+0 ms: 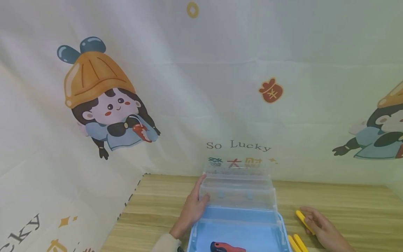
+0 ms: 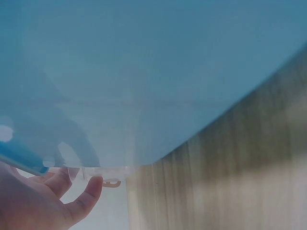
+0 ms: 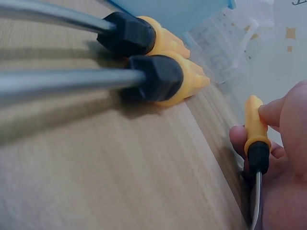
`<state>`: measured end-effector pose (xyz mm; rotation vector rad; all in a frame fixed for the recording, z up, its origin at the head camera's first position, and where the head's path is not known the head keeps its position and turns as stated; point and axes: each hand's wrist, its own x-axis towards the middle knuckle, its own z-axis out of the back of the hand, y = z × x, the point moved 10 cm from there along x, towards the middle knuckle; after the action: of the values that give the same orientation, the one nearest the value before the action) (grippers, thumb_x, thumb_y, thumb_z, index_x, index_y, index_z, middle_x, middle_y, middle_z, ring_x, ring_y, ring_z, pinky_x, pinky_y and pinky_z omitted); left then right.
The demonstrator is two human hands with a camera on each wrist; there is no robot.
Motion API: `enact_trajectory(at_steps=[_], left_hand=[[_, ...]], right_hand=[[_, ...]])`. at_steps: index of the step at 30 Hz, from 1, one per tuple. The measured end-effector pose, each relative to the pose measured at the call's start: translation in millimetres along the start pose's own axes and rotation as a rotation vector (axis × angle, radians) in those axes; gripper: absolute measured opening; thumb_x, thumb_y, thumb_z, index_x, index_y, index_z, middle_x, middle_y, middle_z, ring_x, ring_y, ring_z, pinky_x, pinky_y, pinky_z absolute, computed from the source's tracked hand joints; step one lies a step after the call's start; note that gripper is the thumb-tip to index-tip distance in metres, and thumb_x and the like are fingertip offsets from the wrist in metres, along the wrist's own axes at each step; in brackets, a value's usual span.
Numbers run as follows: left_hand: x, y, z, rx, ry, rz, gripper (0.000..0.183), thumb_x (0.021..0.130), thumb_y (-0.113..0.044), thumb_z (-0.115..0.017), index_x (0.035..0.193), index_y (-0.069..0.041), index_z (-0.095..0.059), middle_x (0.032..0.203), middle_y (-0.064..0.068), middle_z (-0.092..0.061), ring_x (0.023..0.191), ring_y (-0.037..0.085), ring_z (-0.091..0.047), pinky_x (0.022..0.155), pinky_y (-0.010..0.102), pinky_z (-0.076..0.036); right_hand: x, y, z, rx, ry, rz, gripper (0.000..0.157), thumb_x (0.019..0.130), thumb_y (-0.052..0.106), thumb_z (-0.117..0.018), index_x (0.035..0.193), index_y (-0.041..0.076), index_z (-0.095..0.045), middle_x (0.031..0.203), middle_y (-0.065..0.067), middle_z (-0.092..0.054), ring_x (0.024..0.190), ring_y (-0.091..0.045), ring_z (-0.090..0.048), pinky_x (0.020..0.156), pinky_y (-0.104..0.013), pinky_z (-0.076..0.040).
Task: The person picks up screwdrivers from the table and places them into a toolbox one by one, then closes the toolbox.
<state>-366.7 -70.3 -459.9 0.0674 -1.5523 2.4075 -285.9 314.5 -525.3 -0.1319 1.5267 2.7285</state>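
Note:
A light blue box (image 1: 242, 232) with a clear plastic lid (image 1: 237, 196) raised at its back stands in the middle of the head view. My left hand (image 1: 192, 208) grips the lid's left edge, thumb on the near side. In the left wrist view the blue box wall (image 2: 144, 81) hides much of the lid. To the right of the box, my right hand (image 1: 325, 225) pinches a screwdriver (image 3: 256, 122) by its yellow handle, its metal shaft pointing back under the palm. Inside the box lies a red tool (image 1: 233, 248) with a dark end, cut off by the frame.
Two more yellow-handled screwdrivers (image 3: 180, 79) lie side by side on the wooden table (image 1: 346, 197), right of the box. A pale printed cloth (image 1: 201, 87) hangs behind the table and along its left side.

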Motion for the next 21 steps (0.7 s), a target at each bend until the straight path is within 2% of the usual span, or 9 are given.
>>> enact_trajectory(at_steps=[8, 13, 21], left_hand=[[1.3, 0.7, -0.9, -0.012, 0.006, -0.010, 0.065, 0.102, -0.016, -0.049, 0.154, -0.045, -0.022, 0.162, 0.001, -0.030, 0.146, 0.033, -0.031, 0.115, 0.063, -0.026], [0.7, -0.3, 0.3, -0.004, 0.001, -0.009, 0.065, 0.102, -0.018, -0.050, 0.154, -0.044, -0.022, 0.161, 0.002, -0.031, 0.145, 0.033, -0.033, 0.115, 0.062, -0.028], [0.1, -0.1, 1.1, -0.005, -0.005, -0.009, 0.065, 0.101, -0.019, -0.050, 0.155, -0.043, -0.023, 0.161, 0.003, -0.032, 0.144, 0.034, -0.035, 0.115, 0.061, -0.029]], right_hand=[[2.1, -7.3, -0.1, -0.005, 0.019, -0.054, 0.045, 0.106, 0.020, -0.044, 0.146, 0.001, -0.038, 0.092, -0.008, -0.057, 0.078, -0.016, -0.053, 0.068, -0.028, -0.042], [4.7, -9.8, 0.7, -0.028, 0.015, -0.057, 0.044, 0.106, 0.021, -0.045, 0.144, 0.001, -0.041, 0.095, -0.008, -0.059, 0.079, -0.016, -0.054, 0.068, -0.028, -0.043], [6.3, -8.0, 2.1, -0.054, 0.005, -0.074, 0.041, 0.105, 0.019, -0.045, 0.142, 0.001, -0.044, 0.089, -0.007, -0.058, 0.077, -0.017, -0.052, 0.068, -0.029, -0.040]])
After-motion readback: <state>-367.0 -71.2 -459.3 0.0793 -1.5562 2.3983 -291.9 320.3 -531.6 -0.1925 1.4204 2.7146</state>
